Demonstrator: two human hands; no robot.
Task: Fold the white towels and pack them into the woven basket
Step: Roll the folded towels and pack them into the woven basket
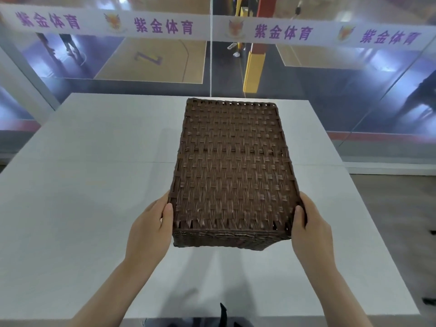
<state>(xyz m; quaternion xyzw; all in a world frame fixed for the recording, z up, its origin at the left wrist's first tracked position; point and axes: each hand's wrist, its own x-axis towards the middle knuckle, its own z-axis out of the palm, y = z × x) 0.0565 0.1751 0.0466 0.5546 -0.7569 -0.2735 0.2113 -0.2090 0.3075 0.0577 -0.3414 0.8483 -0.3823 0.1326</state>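
- The table (70, 185) is white and fills most of the view, with a faint seam running across it from side to side.
- The left hand (151, 223) grips the near left corner of the basket, with the thumb lying on the woven face that looks up at the camera and the fingers wrapped round the side wall, out of sight.
- The basket (231, 171) is dark brown and woven, oblong, and sits in the middle of the table, a little right of centre. One flat woven panel faces the camera and no opening shows, so it seems to be turned over or tipped. Its near end is held between the two hands; whether that end touches the table or is lifted off it I cannot tell. Its far end reaches almost to the far edge of the table.
- The right hand (309, 223) grips the near right corner in the same way, thumb on the upper face and fingers curled round the side.
- Beyond the table stands a glass wall (330, 74) with a white banner (212, 27) bearing purple characters, and a sports court (153, 60) shows below.
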